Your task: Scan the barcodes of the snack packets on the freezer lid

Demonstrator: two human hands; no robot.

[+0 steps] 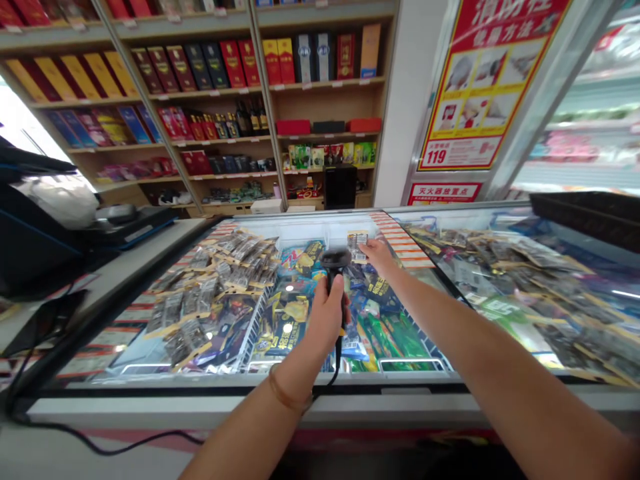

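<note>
A black handheld barcode scanner (336, 260) stands upright in my left hand (327, 310), its cord hanging down past my wrist. Farther out and to the right, my right hand (377, 255) pinches a small snack packet (357, 245) by its right edge, with the printed side facing me. The scanner head is just left of and nearer than the packet. Both hands are over the glass top of a chest freezer (340, 400). On the glass to the left lies a pile of similar packets (220, 277). Beneath it, bagged frozen goods (290, 313) sit in wire baskets.
More packets (525, 257) spread over the right glass, beside a black tray (590, 213). A counter at left bears a dark machine (35, 220) and a scale-like device (120, 217). Shelves of boxes (320, 100) stand behind. A loose cable (115, 450) runs along the front left.
</note>
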